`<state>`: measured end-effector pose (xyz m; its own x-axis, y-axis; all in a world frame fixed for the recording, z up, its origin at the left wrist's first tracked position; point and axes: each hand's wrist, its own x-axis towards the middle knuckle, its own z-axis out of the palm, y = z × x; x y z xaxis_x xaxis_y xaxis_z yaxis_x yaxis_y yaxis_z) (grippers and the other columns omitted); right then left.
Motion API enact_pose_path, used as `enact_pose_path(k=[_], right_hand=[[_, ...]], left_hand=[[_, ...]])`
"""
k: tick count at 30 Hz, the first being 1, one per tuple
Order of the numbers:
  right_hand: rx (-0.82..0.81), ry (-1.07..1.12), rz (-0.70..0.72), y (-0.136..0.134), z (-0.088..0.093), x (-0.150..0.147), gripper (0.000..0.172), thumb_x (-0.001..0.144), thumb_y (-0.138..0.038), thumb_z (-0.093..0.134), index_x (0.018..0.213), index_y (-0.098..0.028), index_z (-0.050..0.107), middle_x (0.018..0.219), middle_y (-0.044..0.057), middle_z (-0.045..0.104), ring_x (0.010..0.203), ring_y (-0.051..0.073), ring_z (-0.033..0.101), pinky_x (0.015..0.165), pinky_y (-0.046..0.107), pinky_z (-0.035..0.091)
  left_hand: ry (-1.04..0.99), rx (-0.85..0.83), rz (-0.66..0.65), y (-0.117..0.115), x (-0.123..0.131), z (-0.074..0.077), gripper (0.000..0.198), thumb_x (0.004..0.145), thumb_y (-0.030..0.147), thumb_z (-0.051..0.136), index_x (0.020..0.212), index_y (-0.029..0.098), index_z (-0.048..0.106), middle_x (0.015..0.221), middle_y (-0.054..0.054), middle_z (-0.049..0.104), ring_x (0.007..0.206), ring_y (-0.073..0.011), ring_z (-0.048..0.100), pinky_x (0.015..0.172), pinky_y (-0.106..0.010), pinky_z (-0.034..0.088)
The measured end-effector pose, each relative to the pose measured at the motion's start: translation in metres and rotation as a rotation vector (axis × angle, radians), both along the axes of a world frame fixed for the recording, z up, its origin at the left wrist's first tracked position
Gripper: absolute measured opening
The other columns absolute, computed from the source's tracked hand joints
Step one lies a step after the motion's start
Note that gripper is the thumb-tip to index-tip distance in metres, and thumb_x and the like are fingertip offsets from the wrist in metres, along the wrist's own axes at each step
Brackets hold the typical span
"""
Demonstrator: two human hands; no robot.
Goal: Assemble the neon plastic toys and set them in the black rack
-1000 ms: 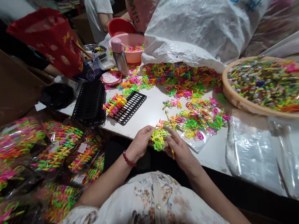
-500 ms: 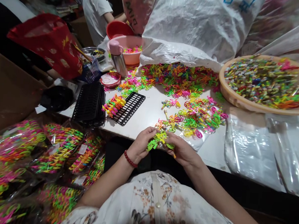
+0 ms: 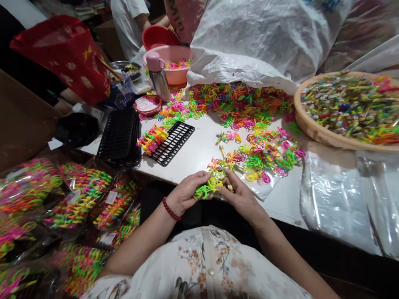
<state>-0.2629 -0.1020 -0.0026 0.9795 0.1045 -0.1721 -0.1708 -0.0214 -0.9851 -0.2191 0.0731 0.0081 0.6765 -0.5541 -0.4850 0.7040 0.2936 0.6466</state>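
Your left hand [image 3: 186, 195] and right hand [image 3: 240, 198] meet at the near edge of the tabletop [image 3: 199, 152], a cluster of rings [image 3: 207, 188] between them. Just beyond your hands lies a loose ring pile [image 3: 260, 154]. Left of them, a slotted rack [image 3: 172, 143], a stack of trays [image 3: 120, 137] beside it. Far right, the round basket [image 3: 323, 135]. Behind everything, the big sack [image 3: 262, 35].

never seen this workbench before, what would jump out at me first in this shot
First, the heap of neon plastic loops spilling across the white table from under a big white plastic sack. At the near edge, the left hand and right hand pinch a small yellow-green cluster of loops between them. At right sits a wide round tan tray of mixed coloured pieces; at lower left, clear bags packed with neon loops.
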Motion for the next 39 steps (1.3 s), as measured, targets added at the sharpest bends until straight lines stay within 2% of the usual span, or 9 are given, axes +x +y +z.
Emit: enact_pose_path(k=[3, 6, 15, 19, 23, 26, 31, 35, 39], right_hand=[[0.172, 0.122, -0.028, 0.004, 0.006, -0.002, 0.064, 0.08, -0.039, 0.067, 0.138, -0.029, 0.043, 0.073, -0.006, 0.044, 0.054, 0.008, 0.037, 0.045, 0.02, 0.029], [0.284, 0.212, -0.087, 0.005, 0.011, -0.001, 0.063, 0.077, -0.038, 0.07, 0.135, -0.029, 0.046, 0.074, -0.005, 0.043, 0.056, 0.008, 0.041, 0.045, 0.02, 0.029], [0.298, 0.192, -0.187, 0.004, 0.005, 0.002, 0.059, 0.073, -0.037, 0.073, 0.128, -0.028, 0.052, 0.074, -0.007, 0.042, 0.052, 0.006, 0.037, 0.041, 0.019, 0.024], [0.393, 0.231, -0.239, 0.008, 0.008, 0.003, 0.06, 0.07, -0.036, 0.075, 0.124, -0.024, 0.052, 0.07, -0.007, 0.044, 0.052, 0.007, 0.038, 0.042, 0.02, 0.025], [0.376, 0.216, -0.228, 0.01, 0.012, 0.004, 0.056, 0.071, -0.037, 0.074, 0.121, -0.025, 0.053, 0.067, -0.008, 0.041, 0.05, 0.006, 0.036, 0.04, 0.019, 0.022], [0.33, 0.18, -0.209, 0.012, 0.015, 0.003, 0.052, 0.074, -0.039, 0.072, 0.121, -0.027, 0.053, 0.07, -0.007, 0.042, 0.05, 0.006, 0.039, 0.039, 0.018, 0.024], [0.346, 0.188, -0.196, 0.013, 0.021, 0.005, 0.045, 0.072, -0.036, 0.073, 0.112, -0.027, 0.055, 0.071, -0.007, 0.043, 0.054, 0.007, 0.044, 0.043, 0.018, 0.03], [0.309, 0.167, -0.152, 0.014, 0.022, 0.005, 0.04, 0.071, -0.032, 0.071, 0.105, -0.026, 0.053, 0.076, -0.006, 0.053, 0.057, 0.008, 0.048, 0.05, 0.021, 0.037], [-0.006, 0.012, -0.146, 0.015, 0.017, 0.002, 0.033, 0.076, -0.028, 0.064, 0.106, -0.025, 0.05, 0.084, -0.003, 0.057, 0.066, 0.012, 0.052, 0.06, 0.026, 0.043]], left_hand=[[0.004, 0.014, 0.004, 0.001, -0.001, -0.002, 0.033, 0.075, 0.036, 0.075, 0.092, 0.013, 0.059, 0.083, -0.002, 0.06, 0.062, -0.0091, 0.06, 0.051, -0.021, 0.055], [-0.063, 0.031, -0.017, 0.002, -0.002, -0.005, 0.034, 0.076, 0.037, 0.075, 0.095, 0.015, 0.058, 0.08, -0.001, 0.06, 0.06, -0.0078, 0.058, 0.051, -0.02, 0.054], [-0.193, 0.037, -0.022, 0.002, -0.005, 0.001, 0.048, 0.08, 0.05, 0.067, 0.114, 0.019, 0.054, 0.08, 0.0, 0.057, 0.062, -0.0087, 0.054, 0.053, -0.019, 0.045], [-0.538, 0.244, -0.074, 0.001, -0.008, 0.007, 0.063, 0.071, 0.037, 0.078, 0.126, 0.023, 0.051, 0.096, -0.003, 0.058, 0.082, -0.0133, 0.057, 0.071, -0.024, 0.047], [-1.016, 0.573, 0.037, 0.0, -0.009, 0.007, 0.029, 0.08, 0.028, 0.068, 0.109, 0.022, 0.065, 0.11, -0.008, 0.057, 0.107, -0.0212, 0.052, 0.093, -0.032, 0.042], [-1.169, 0.64, 0.068, -0.002, -0.011, 0.006, 0.025, 0.089, 0.027, 0.057, 0.112, 0.021, 0.063, 0.109, -0.009, 0.059, 0.108, -0.0216, 0.052, 0.1, -0.034, 0.038], [-1.137, 0.591, 0.069, -0.003, -0.014, 0.009, 0.028, 0.092, 0.029, 0.05, 0.116, 0.021, 0.061, 0.109, -0.011, 0.059, 0.105, -0.0219, 0.053, 0.096, -0.034, 0.039], [-0.892, 0.508, 0.129, -0.003, -0.012, 0.007, 0.025, 0.09, 0.039, 0.055, 0.102, 0.02, 0.065, 0.094, -0.005, 0.06, 0.088, -0.017, 0.054, 0.082, -0.027, 0.042], [-0.502, 0.28, 0.191, -0.006, -0.008, -0.003, 0.032, 0.084, 0.049, 0.061, 0.091, 0.017, 0.063, 0.067, 0.003, 0.049, 0.061, -0.0088, 0.043, 0.06, -0.02, 0.036]])
